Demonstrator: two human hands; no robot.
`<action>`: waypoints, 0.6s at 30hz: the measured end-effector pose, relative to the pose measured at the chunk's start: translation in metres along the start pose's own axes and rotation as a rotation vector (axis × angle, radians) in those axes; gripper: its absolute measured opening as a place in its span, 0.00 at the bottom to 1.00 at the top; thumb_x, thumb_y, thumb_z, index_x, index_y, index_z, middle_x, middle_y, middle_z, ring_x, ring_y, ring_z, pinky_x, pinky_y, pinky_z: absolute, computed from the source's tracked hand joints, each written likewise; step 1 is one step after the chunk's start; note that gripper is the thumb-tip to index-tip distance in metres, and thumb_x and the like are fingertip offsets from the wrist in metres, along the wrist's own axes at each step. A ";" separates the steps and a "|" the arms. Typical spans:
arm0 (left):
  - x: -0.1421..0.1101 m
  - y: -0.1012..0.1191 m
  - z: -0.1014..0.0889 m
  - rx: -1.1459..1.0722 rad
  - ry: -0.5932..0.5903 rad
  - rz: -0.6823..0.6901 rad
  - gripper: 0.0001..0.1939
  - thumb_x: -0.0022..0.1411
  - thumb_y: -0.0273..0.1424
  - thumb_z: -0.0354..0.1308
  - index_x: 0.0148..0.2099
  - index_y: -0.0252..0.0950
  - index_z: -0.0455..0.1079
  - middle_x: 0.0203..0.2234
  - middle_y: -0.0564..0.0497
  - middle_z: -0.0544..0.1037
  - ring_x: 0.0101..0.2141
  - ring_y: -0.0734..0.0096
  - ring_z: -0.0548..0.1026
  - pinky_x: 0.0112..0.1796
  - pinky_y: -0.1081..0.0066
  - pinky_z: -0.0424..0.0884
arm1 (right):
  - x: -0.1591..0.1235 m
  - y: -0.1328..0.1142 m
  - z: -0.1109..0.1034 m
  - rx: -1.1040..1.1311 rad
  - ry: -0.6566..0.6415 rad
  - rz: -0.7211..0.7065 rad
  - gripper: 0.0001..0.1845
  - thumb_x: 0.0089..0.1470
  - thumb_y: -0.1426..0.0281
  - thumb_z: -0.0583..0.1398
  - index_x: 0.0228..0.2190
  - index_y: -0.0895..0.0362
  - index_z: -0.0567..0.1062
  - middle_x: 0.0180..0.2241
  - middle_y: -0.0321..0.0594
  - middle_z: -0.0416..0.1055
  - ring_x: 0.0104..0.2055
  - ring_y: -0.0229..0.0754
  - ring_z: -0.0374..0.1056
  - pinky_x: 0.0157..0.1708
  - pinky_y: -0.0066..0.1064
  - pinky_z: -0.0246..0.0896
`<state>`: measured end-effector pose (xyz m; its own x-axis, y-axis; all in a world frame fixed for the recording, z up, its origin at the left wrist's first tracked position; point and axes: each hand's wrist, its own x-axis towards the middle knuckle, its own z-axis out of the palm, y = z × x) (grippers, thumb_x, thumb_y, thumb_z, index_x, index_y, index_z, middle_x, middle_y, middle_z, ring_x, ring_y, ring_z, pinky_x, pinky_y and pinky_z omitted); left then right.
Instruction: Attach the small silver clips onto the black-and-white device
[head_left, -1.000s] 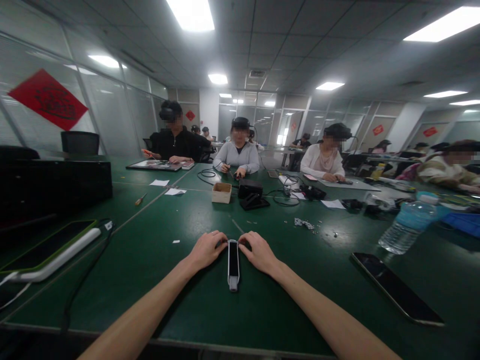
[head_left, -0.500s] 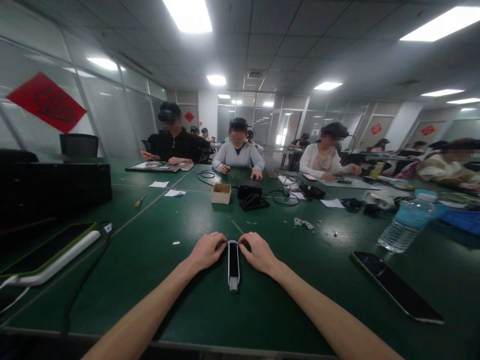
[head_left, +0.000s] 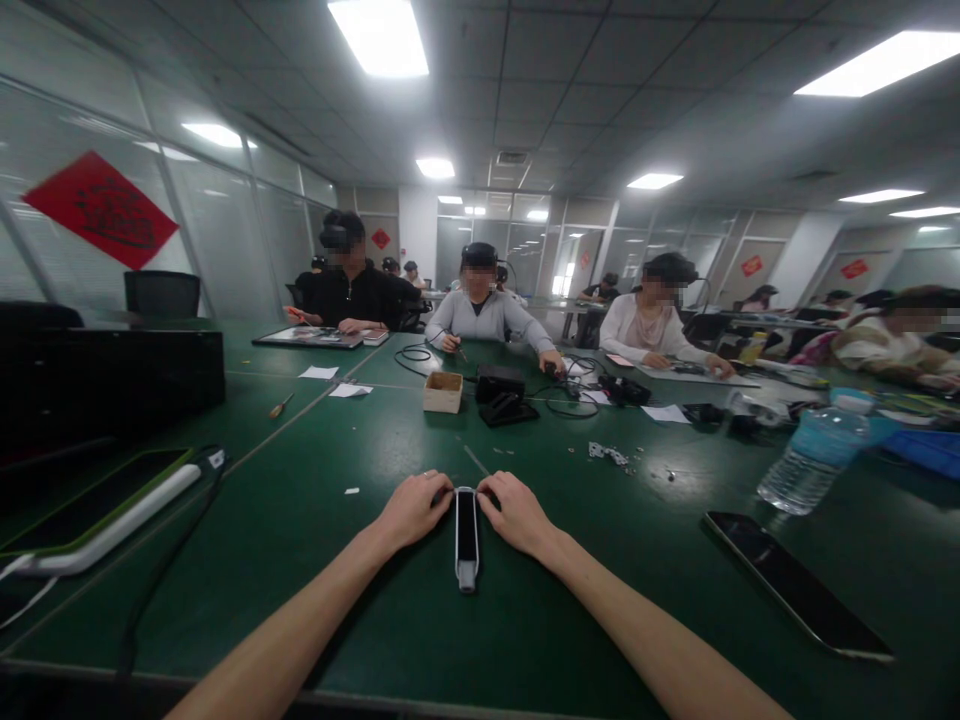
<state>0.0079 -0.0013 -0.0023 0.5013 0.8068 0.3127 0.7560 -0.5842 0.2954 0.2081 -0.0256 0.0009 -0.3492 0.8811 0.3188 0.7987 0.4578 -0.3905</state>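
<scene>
A slim, pen-shaped device (head_left: 466,535) lies on the green table in front of me, with a long black face, a white rim and a grey tip pointing towards me. At its far end, my left hand (head_left: 417,508) pinches the left edge with curled fingers. Opposite it, the thumb and fingers of my right hand (head_left: 514,510) close on the right edge. My fingertips partly hide that far end. Just beyond my hands lies a thin strip (head_left: 474,456) on the tabletop.
To the right are a black phone (head_left: 795,585) and a water bottle (head_left: 814,455). Small metal parts (head_left: 607,455) and an open box (head_left: 443,393) lie farther off. At left sit a power strip (head_left: 135,520), a cable (head_left: 176,560) and a screwdriver (head_left: 282,405). Co-workers sit across the table.
My hands stay at the device's far end with hardly any movement. The co-worker opposite has moved one hand from the black box to a dark object at the right.
</scene>
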 end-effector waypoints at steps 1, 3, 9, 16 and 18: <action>0.000 0.000 0.001 0.006 0.000 0.000 0.09 0.64 0.29 0.49 0.38 0.37 0.70 0.33 0.50 0.76 0.34 0.67 0.74 0.36 0.70 0.68 | 0.000 -0.001 0.000 0.007 0.002 -0.001 0.10 0.60 0.69 0.52 0.36 0.57 0.74 0.36 0.43 0.71 0.40 0.42 0.65 0.40 0.33 0.62; 0.000 0.000 0.002 0.017 0.002 0.000 0.09 0.64 0.29 0.48 0.38 0.37 0.70 0.33 0.49 0.76 0.34 0.67 0.74 0.37 0.69 0.68 | 0.001 -0.002 0.001 0.020 0.012 -0.008 0.10 0.60 0.70 0.53 0.36 0.58 0.74 0.36 0.43 0.70 0.39 0.41 0.66 0.41 0.32 0.62; 0.001 -0.003 0.004 0.000 0.002 0.021 0.09 0.64 0.29 0.48 0.38 0.37 0.70 0.34 0.50 0.76 0.35 0.67 0.73 0.38 0.69 0.67 | 0.000 0.003 0.007 -0.010 0.005 -0.022 0.10 0.60 0.72 0.52 0.36 0.58 0.74 0.37 0.43 0.71 0.40 0.41 0.67 0.42 0.31 0.62; 0.000 -0.004 0.003 -0.018 0.009 0.041 0.07 0.63 0.29 0.50 0.37 0.37 0.70 0.32 0.50 0.76 0.33 0.69 0.73 0.36 0.71 0.67 | 0.003 -0.031 -0.063 0.001 0.224 -0.046 0.09 0.56 0.70 0.57 0.38 0.57 0.75 0.38 0.44 0.73 0.42 0.46 0.68 0.43 0.38 0.63; 0.000 -0.004 0.004 -0.019 0.013 0.051 0.08 0.64 0.29 0.50 0.36 0.37 0.70 0.32 0.51 0.76 0.33 0.69 0.73 0.36 0.71 0.66 | -0.017 -0.042 -0.090 0.125 0.487 -0.090 0.08 0.57 0.67 0.57 0.37 0.55 0.75 0.35 0.41 0.73 0.37 0.43 0.69 0.39 0.36 0.66</action>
<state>0.0062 0.0011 -0.0068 0.5334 0.7747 0.3395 0.7215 -0.6262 0.2954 0.2250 -0.0706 0.0894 -0.1210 0.6939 0.7099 0.7006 0.5663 -0.4341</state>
